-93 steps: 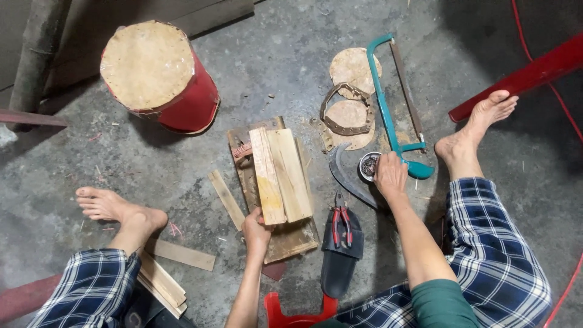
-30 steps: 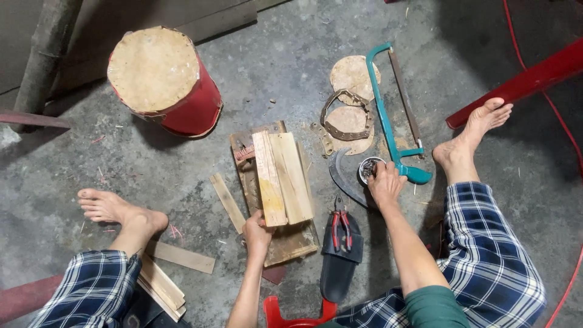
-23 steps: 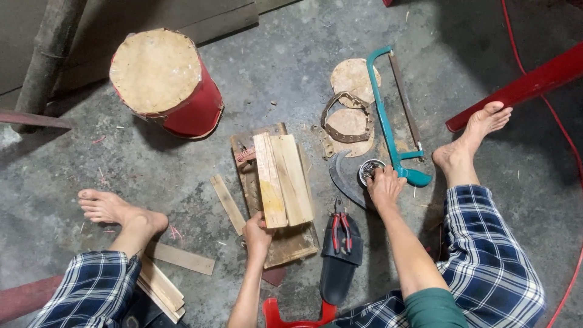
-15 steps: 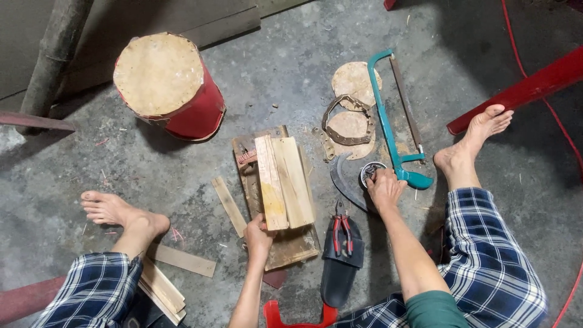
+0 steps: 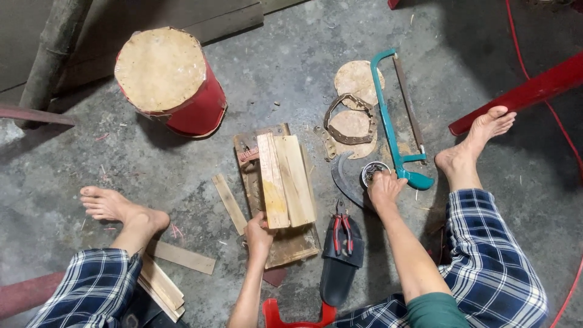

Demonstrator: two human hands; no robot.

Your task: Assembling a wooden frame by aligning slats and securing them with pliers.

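My left hand (image 5: 260, 232) grips the near end of a stack of pale wooden boards (image 5: 285, 180) lying on a darker plank (image 5: 290, 243) on the concrete floor. My right hand (image 5: 384, 189) reaches into a small round tin (image 5: 371, 170) beside a curved dark blade (image 5: 343, 179); its fingers are bent over the tin, and what they hold is hidden. A teal hacksaw (image 5: 393, 121) lies just beyond that hand. Red-handled pliers (image 5: 342, 225) rest on a black sandal (image 5: 341, 258) between my arms.
A red drum with a wooden top (image 5: 170, 79) stands at the back left. Round wooden discs (image 5: 357, 100) and a metal strap lie beside the hacksaw. Loose wood strips (image 5: 229, 203) and offcuts (image 5: 163, 282) lie near my left foot. A red bar (image 5: 522, 91) crosses the right.
My right hand has shifted slightly nearer, staying over the small tin. My left hand has kept its hold on the boards. The view has drifted a little.
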